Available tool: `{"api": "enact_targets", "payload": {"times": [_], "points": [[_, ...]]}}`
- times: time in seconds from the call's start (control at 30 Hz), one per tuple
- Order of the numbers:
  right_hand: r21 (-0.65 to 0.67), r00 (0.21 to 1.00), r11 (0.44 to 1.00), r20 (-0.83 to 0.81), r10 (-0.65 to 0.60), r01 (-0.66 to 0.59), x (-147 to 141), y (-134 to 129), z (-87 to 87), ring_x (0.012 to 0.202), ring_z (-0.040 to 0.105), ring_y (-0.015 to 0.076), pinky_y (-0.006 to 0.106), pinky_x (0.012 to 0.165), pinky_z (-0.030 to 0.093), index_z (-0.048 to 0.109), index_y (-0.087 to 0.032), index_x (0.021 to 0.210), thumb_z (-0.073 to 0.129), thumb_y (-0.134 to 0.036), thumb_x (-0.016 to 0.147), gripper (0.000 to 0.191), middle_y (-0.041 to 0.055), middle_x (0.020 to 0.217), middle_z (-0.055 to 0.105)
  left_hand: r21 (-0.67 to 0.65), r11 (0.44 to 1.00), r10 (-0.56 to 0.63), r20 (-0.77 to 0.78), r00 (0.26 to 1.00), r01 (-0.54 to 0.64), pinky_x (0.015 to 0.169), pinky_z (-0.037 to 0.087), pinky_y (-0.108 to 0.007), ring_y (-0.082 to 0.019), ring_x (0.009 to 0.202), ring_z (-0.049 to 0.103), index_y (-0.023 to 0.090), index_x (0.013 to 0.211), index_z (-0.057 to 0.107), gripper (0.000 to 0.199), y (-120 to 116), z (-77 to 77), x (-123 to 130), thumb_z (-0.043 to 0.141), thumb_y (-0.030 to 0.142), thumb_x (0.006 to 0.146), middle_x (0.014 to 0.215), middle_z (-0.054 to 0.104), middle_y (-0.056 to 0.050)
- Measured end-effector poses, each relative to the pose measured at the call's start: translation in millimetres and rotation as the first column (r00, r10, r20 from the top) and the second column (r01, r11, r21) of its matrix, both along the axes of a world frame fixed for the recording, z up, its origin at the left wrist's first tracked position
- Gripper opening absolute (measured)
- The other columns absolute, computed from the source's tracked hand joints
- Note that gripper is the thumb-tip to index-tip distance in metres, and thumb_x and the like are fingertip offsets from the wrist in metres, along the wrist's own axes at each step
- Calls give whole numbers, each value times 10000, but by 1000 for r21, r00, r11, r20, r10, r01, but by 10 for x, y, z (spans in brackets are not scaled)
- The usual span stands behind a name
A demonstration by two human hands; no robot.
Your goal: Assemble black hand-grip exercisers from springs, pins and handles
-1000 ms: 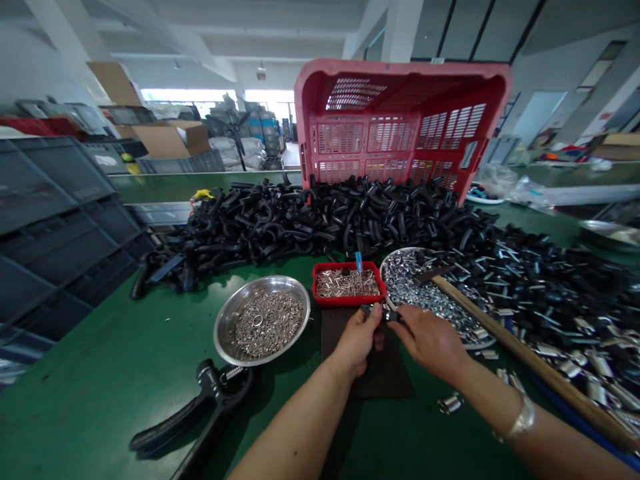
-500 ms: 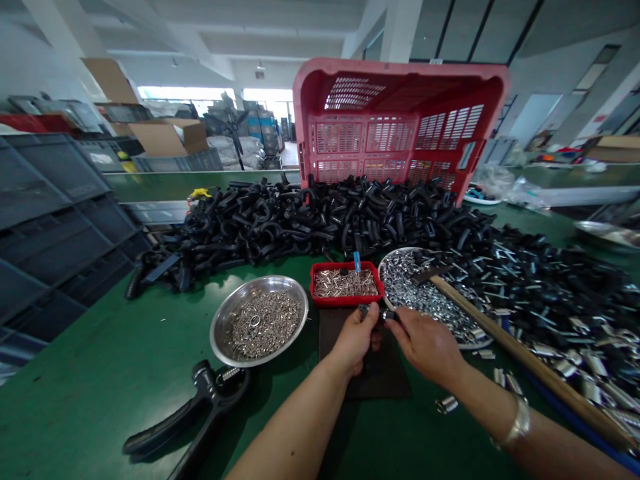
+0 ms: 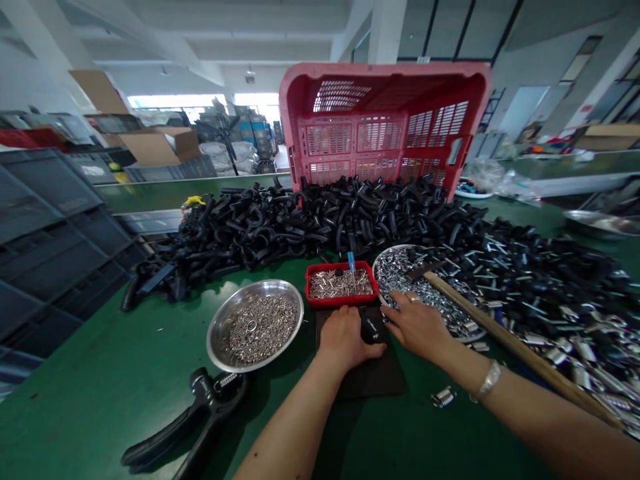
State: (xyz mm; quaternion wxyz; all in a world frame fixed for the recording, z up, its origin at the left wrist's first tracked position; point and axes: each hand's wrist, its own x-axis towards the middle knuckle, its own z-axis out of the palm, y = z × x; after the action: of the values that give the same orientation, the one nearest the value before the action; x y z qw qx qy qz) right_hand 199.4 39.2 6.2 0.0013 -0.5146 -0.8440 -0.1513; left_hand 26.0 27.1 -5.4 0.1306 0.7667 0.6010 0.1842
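My left hand rests low on a dark rubber mat, shut on a small black part whose lower end is hidden by my fingers. My right hand lies just right of that part, its fingertips close by and nothing visible in them. Behind my hands stands a red tray of short metal tubes, with a blue-handled tool upright in it. A steel bowl of silver clips lies under my right fingers.
Left of the mat, a steel bowl holds small metal rings. A black hand-grip tool lies at front left. Black curved parts heap up before a tilted red crate. A wooden handle lies on the right.
My hands have dropped toward the mat and separated. The black part now sits lower, held by my left hand, with my right hand no longer gripping it. The view has shifted slightly.
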Motion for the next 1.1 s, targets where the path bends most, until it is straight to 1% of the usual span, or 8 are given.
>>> {"api": "enact_targets", "payload": {"times": [0.17,0.33,0.47,0.57,0.67,0.73,0.97,1.1], "points": [[80,994,992,57,94,-99,-31,52,-164,1034,467,274,344,688,466,597,-176,991,414,-143,824,251,123,1177,522,27,985,174,-36,984,-173,766,437,-362,-284,868,572,109,933,545,640,17,-53,-4,596,638,577,908,597,-130],[83,921,983,-344,182,-163,173,-67,-155,1020,490,266,414,818,424,608,-160,960,393,-216,858,244,129,1070,580,-10,999,-50,134,990,52,701,432,-331,-248,784,579,142,874,562,534,67,-10,-93,525,631,664,846,613,-93],[-306,523,940,-832,-187,-151,157,-200,36,703,576,154,286,620,461,577,-180,895,388,-379,862,277,47,748,618,-49,922,-319,467,825,384,629,407,-245,-161,701,543,149,861,551,393,49,36,-81,512,521,742,790,590,-33],[-542,237,805,-837,-493,-242,68,-245,143,478,493,86,200,429,358,544,-180,795,450,-465,809,300,-21,563,545,-24,866,-382,614,691,500,630,392,-225,-139,696,505,133,885,544,367,31,33,-65,503,475,759,780,561,-20],[-566,40,785,-817,-576,-251,14,-234,181,411,434,56,173,383,293,503,-180,715,494,-474,771,300,-48,510,505,2,845,-403,658,636,534,621,377,-220,-129,679,473,130,882,539,376,32,-6,-64,512,479,744,759,531,-10],[-563,23,794,-818,-574,-230,7,-207,192,383,418,54,176,373,289,483,-182,674,501,-466,760,298,-58,480,484,17,833,-427,655,624,553,609,368,-218,-126,669,460,133,857,537,384,38,-38,-58,535,493,721,745,515,-4],[-563,263,819,-811,-523,-107,57,-156,195,357,447,68,195,379,313,471,-188,640,457,-388,781,245,-57,468,499,7,860,-467,413,782,510,561,346,-217,-130,642,464,153,797,529,436,40,-75,1,648,525,603,728,510,0],[-575,284,811,-799,-530,-105,92,-162,170,358,454,70,197,384,316,459,-193,629,436,-380,793,250,-57,472,505,22,866,-475,345,809,499,583,372,-227,-144,673,500,158,845,537,456,26,-47,11,643,533,608,769,539,-14]]}}
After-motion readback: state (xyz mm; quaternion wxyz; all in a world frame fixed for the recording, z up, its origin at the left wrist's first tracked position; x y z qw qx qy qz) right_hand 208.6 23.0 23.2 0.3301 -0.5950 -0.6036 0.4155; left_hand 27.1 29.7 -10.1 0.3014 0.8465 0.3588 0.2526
